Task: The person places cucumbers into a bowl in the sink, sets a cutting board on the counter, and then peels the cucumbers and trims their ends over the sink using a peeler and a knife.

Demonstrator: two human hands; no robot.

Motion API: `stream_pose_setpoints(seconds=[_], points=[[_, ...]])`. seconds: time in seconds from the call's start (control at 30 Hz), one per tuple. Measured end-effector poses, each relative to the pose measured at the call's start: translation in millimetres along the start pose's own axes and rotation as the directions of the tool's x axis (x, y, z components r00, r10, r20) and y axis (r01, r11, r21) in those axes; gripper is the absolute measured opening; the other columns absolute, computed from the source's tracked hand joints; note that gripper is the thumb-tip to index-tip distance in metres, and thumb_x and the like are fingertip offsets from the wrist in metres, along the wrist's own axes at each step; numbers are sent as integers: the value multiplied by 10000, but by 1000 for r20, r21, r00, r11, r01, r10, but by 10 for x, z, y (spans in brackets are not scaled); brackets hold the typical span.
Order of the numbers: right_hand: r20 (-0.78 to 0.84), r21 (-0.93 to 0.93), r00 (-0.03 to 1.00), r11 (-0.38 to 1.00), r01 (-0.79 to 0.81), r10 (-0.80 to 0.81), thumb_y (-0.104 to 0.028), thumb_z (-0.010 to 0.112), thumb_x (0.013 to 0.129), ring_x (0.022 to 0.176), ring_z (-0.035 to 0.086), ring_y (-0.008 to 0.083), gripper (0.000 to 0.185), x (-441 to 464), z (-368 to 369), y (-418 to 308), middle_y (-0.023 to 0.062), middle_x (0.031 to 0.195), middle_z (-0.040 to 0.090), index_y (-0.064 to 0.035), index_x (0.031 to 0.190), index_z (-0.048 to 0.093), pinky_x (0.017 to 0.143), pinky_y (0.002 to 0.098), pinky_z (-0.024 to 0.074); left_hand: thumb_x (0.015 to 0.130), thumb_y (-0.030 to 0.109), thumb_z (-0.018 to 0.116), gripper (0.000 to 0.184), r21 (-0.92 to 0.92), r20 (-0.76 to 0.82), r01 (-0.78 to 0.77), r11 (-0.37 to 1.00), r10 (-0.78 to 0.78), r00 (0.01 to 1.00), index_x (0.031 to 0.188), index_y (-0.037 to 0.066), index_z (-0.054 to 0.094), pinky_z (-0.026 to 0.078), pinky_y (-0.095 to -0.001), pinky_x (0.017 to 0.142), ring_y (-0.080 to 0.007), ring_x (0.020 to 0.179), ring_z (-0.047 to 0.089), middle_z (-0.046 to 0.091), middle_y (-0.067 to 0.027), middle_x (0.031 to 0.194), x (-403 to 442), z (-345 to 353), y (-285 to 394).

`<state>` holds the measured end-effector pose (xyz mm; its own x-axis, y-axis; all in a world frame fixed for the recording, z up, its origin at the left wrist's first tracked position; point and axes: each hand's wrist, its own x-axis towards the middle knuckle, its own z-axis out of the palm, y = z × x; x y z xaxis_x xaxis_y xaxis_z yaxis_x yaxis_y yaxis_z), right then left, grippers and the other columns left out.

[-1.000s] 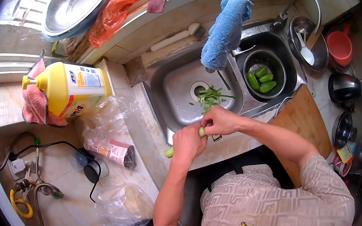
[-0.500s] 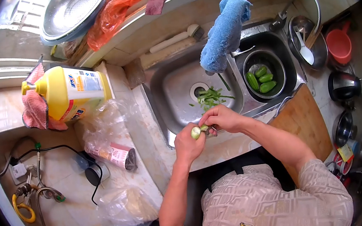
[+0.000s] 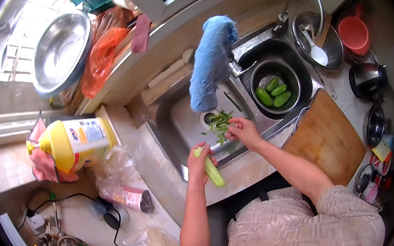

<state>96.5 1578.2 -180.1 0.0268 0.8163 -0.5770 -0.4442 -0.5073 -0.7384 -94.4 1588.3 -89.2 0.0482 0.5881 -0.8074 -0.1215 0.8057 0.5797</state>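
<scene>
A pale green peeled cucumber (image 3: 214, 172) lies in my left hand (image 3: 198, 162), its lower end pointing toward my body. To its right, over the sink's front edge, my right hand (image 3: 242, 131) has its fingers closed around something small and thin that I cannot make out. Green peelings (image 3: 220, 124) lie in the metal sink (image 3: 177, 120) just beyond my hands, near the drain. In the right basin, a metal pot (image 3: 293, 75) holds several unpeeled green cucumbers (image 3: 282, 99).
A blue cloth (image 3: 209, 63) hangs over the tap above the sink. A wooden cutting board (image 3: 327, 137) is at the right, beside a metal bowl (image 3: 335, 54) with utensils. At the left are a yellow bottle (image 3: 58, 146) and plastic bags (image 3: 152, 244).
My hands have moved apart, and the cucumber now shows lengthwise in my left hand. The view has turned and shifted, showing more of the cutting board.
</scene>
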Motion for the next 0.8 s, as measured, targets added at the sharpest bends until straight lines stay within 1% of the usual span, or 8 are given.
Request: stream_pose_setpoints(seconds=[0.2, 0.3, 0.43, 0.47, 0.57, 0.6, 0.73, 0.8], points=[[-87, 89, 989, 988, 126, -119, -50, 592, 926, 855, 671, 153, 277, -187, -152, -216, 108, 951, 658, 41, 1177, 515, 698, 240, 559, 834, 223, 741, 337, 406, 84, -239, 882, 225, 971, 1079, 28, 618, 468, -259, 487, -112, 545, 564, 629, -47, 754, 109, 686, 45], [-131, 105, 984, 985, 136, -122, -51, 597, 925, 852, 662, 140, 251, -267, 9, -141, 107, 968, 662, 39, 1151, 535, 690, 237, 556, 828, 188, 743, 239, 724, 109, -447, 526, 552, 827, 968, 19, 649, 472, -257, 492, -109, 532, 568, 624, -40, 712, 559, 434, -348], [-229, 86, 957, 975, 205, -180, -97, 627, 918, 772, 645, 104, 174, -307, -99, -95, 53, 853, 676, 23, 1042, 604, 642, 255, 528, 835, 107, 702, 123, 491, 78, -396, 776, 413, 907, 895, 10, 656, 476, -243, 499, -82, 534, 573, 644, -43, 700, 443, 650, -223], [-238, -109, 943, 971, 211, -232, -122, 624, 907, 721, 676, 161, 146, -333, -119, -75, 94, 783, 683, 3, 980, 631, 611, 299, 519, 814, 120, 693, 117, 555, 52, -393, 733, 441, 896, 874, 22, 670, 510, -299, 550, -169, 570, 639, 675, -101, 700, 449, 683, -231], [-55, -678, 807, 616, 402, -588, -126, 639, 879, 753, 688, 264, 192, -426, -180, -55, 148, 868, 691, -22, 1040, 649, 641, 329, 531, 771, 176, 695, 149, 902, 208, -395, 172, 629, 749, 850, 49, 694, 533, -385, 638, -310, 668, 679, 683, -175, 728, 397, 813, -199], [-47, -692, 757, 568, 445, -651, -123, 634, 855, 764, 657, 333, 150, -441, -182, -90, 169, 826, 653, -44, 980, 655, 639, 395, 520, 748, 241, 677, 226, 939, 222, -335, 78, 604, 765, 899, 73, 694, 518, -455, 668, -389, 713, 652, 659, -210, 729, 392, 853, -199], [14, -786, 793, 483, 386, -609, -68, 584, 843, 730, 641, 354, 73, -350, -295, 53, 162, 784, 633, -46, 906, 613, 623, 446, 506, 771, 277, 678, 259, 978, 149, -205, 32, 582, 800, 939, 81, 693, 517, -457, 697, -388, 765, 661, 677, -208, 789, 490, 1032, -104], [94, -779, 807, 462, 424, -582, -56, 545, 841, 715, 630, 362, 62, -381, -298, 212, 161, 780, 624, -51, 886, 588, 616, 457, 502, 794, 318, 671, 316, 936, 222, -342, 77, 626, 748, 1008, 85, 682, 515, -457, 731, -385, 823, 662, 683, -212, 854, 584, 1307, 21]])
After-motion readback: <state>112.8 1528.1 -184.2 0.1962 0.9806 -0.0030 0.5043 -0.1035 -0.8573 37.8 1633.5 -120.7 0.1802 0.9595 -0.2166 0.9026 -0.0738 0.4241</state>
